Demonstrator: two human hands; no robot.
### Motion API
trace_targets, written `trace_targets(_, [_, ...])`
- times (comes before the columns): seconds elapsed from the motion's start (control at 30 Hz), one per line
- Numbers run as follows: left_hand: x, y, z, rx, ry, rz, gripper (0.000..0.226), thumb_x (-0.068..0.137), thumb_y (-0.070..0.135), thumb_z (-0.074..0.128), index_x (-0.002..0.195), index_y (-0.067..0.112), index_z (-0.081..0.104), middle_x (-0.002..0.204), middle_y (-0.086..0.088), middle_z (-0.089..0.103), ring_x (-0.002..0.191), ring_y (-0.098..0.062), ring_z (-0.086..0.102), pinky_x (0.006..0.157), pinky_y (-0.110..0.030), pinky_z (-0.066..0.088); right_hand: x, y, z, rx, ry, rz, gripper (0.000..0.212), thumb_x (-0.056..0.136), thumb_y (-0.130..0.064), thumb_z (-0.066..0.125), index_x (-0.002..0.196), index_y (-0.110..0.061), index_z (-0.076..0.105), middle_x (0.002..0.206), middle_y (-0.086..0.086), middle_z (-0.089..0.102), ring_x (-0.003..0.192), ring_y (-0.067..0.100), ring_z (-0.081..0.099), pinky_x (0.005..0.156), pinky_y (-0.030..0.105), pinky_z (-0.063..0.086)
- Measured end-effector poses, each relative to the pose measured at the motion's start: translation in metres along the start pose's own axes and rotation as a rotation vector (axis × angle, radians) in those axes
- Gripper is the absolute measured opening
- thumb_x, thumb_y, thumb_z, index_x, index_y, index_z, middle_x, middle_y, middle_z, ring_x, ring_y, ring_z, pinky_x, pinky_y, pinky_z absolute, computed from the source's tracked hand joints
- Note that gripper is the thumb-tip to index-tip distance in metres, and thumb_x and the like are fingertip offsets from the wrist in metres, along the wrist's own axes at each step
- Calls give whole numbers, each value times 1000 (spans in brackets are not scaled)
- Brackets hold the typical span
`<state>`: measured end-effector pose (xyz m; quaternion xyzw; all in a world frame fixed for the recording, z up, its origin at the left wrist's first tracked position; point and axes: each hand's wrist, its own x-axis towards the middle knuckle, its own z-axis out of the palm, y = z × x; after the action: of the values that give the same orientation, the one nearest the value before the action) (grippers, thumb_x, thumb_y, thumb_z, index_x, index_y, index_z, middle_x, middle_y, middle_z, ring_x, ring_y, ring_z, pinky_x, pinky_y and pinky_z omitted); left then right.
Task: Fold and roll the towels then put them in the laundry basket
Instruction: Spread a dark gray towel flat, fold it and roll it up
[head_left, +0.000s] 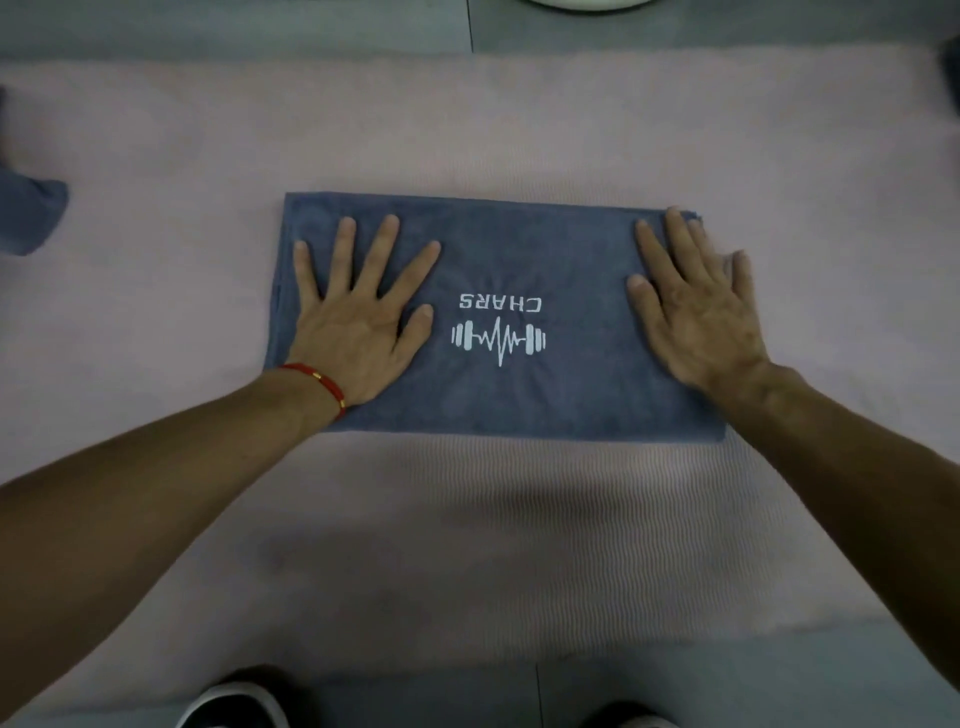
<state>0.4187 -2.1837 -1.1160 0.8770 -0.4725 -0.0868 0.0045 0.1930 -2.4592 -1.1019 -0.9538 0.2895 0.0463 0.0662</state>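
A blue-grey towel (498, 249) lies folded into a flat rectangle in the middle of a pink mat (467, 519). It bears a white "CHARS" word and a barbell logo, upside down to me. My left hand (358, 317) presses flat on the towel's left part, fingers spread; a red cord bracelet sits on that wrist. On the towel's right end my right hand (696, 306) lies flat with straight fingers reaching to the far right corner.
Another blue-grey towel (26, 213) lies bunched at the mat's left edge. A white rounded rim (587, 4) shows at the top edge on the grey floor. My shoes (234, 706) stand at the mat's near edge.
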Motion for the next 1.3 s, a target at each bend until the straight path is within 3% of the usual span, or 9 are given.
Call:
trace_targets(0.17, [-17, 13, -14, 41, 35, 68, 66, 101, 60, 16, 160, 35, 3, 169, -5, -4, 153, -38, -5, 112, -77, 3, -28, -1, -18, -16, 179, 312, 59, 102, -49, 39, 149, -13, 37, 146, 19, 44, 131, 39, 42, 106, 57, 33])
trace_targets(0.27, [-53, 34, -9, 57, 57, 163, 67, 100, 61, 19, 160, 35, 7, 169, -3, -4, 154, -36, -5, 113, -75, 3, -39, -12, -21, 47, 92, 570, 53, 97, -54, 50, 129, -12, 54, 129, 19, 49, 118, 39, 45, 96, 54, 36])
trace_targets(0.4, [-76, 38, 11, 51, 20, 111, 64, 101, 60, 17, 160, 37, 7, 169, -1, -1, 154, -34, -3, 113, -74, 3, -36, -16, -21, 262, 77, 546, 43, 93, -47, 62, 118, -13, 62, 120, 14, 57, 114, 34, 52, 94, 52, 45])
trace_targets(0.53, [-73, 36, 11, 48, -30, 111, 65, 100, 63, 13, 160, 38, 2, 169, 0, -4, 154, -34, -6, 114, -74, -1, -20, -16, -37, 523, -22, 649, 30, 87, -34, 72, 97, -6, 72, 95, 12, 71, 88, 32, 69, 80, 48, 60])
trace_targets(0.7, [-72, 37, 6, 34, -90, 78, 67, 96, 66, 2, 157, 42, -11, 166, 5, -20, 152, -31, -19, 113, -71, -10, -15, -10, -46, 526, -114, 655, 31, 78, -43, 78, 100, -23, 67, 91, -1, 69, 92, 28, 68, 95, 53, 52])
trace_targets(0.87, [-68, 36, -9, -23, -219, 83, 69, 91, 71, -1, 152, 47, -21, 162, 9, -30, 149, -29, -28, 114, -69, -13, -23, -7, -95, 923, -322, 543, 35, 96, -35, 67, 119, -9, 66, 119, 1, 69, 100, 18, 66, 88, 40, 56])
trace_targets(0.97, [-77, 40, -27, -213, -188, 59, 69, 96, 66, 19, 156, 46, -8, 166, 7, -18, 153, -26, -19, 119, -66, -4, -20, -19, -125, 854, -416, 411, 30, 105, -33, 52, 129, -16, 58, 124, -2, 65, 112, 19, 62, 100, 50, 52])
trace_targets(1.13, [-103, 38, -46, -512, 61, 14, 77, 85, 65, 28, 157, 38, 24, 166, 3, 17, 154, -23, 9, 123, -49, 15, -11, -74, -158, 667, -396, 261, 18, 105, -24, 52, 120, -14, 55, 103, 9, 71, 85, 25, 71, 64, 37, 59])
trace_targets(1.3, [-102, 16, -72, -862, 243, -181, 41, 92, 31, 59, 130, 18, 63, 129, 3, 64, 117, -14, 57, 100, -12, 40, 6, -173, -145, 685, -338, 162, 12, 98, -19, 63, 92, -11, 57, 83, 15, 73, 65, 30, 74, 63, 41, 62])
